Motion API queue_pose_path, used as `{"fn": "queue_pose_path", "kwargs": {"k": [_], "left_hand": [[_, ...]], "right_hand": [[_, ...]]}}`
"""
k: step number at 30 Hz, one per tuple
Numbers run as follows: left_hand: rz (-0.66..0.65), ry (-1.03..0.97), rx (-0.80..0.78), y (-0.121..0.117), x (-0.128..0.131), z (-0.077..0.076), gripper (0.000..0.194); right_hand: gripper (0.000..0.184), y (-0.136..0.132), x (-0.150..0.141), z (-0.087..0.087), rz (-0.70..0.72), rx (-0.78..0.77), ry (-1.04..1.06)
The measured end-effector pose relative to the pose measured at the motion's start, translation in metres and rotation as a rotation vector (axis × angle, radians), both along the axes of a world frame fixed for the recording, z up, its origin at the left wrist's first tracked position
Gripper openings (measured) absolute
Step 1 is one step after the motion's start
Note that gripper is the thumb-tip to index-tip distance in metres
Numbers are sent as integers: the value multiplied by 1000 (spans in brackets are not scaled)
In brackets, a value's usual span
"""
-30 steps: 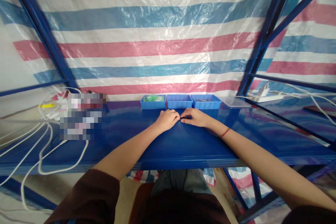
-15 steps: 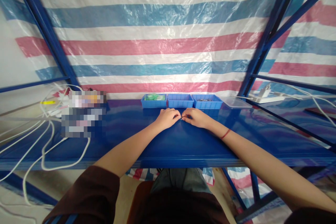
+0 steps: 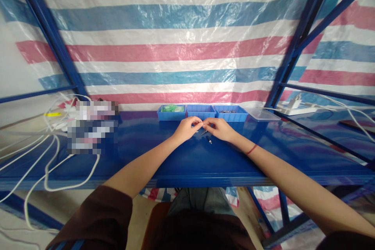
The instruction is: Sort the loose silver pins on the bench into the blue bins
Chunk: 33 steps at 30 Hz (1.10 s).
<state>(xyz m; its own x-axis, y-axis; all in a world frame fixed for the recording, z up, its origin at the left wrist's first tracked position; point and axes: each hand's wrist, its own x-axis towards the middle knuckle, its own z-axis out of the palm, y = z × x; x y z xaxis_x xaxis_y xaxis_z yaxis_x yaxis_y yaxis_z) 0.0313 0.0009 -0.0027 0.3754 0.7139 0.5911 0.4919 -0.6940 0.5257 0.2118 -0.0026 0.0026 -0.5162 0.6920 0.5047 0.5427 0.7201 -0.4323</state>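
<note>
My left hand (image 3: 188, 129) and my right hand (image 3: 220, 128) meet fingertip to fingertip, a little above the blue tabletop. Both are closed in a pinch, and whatever sits between the fingers is too small to make out. On the table under my right hand lies a small dark part with a silver end (image 3: 209, 140). Just beneath the joined fingertips is a thin metallic piece (image 3: 204, 132). Another pale sliver (image 3: 196, 131) shows beside my left hand, partly hidden by it.
Along the back stand three blue bins: the left bin (image 3: 171, 116) with green-and-white contents, the middle bin (image 3: 200, 113), the right bin (image 3: 231, 116) with small metal pieces. A clear plastic lid (image 3: 265, 114) lies right of them. White cables (image 3: 74, 189) and a power strip (image 3: 297, 108) flank the table (image 3: 187, 164).
My hands have risen slightly and moved a little away from me. The dark part once between my fingers is gone from there, and small pieces now show on the table below.
</note>
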Motion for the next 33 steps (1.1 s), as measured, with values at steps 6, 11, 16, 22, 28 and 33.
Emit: {"fn": "queue_pose_path", "kwargs": {"k": [6, 11, 16, 22, 28, 33], "left_hand": [[-29, -87, 28, -2, 2, 1, 15], [2, -118, 40, 0, 2, 0, 15], [27, -132, -10, 2, 1, -1, 16], [15, 6, 8, 3, 0, -1, 25], [63, 182, 55, 2, -3, -3, 28], [32, 401, 53, -5, -4, -2, 31]], "right_hand": [[33, 2, -1, -3, 57, -93, 46], [31, 9, 3, -2, -55, -64, 185], [26, 2, 6, 7, -167, 82, 195], [32, -9, 2, 15, -139, 137, 143], [33, 24, 33, 13, -422, 222, 222], [33, 48, 75, 7, -788, 341, 54]]}}
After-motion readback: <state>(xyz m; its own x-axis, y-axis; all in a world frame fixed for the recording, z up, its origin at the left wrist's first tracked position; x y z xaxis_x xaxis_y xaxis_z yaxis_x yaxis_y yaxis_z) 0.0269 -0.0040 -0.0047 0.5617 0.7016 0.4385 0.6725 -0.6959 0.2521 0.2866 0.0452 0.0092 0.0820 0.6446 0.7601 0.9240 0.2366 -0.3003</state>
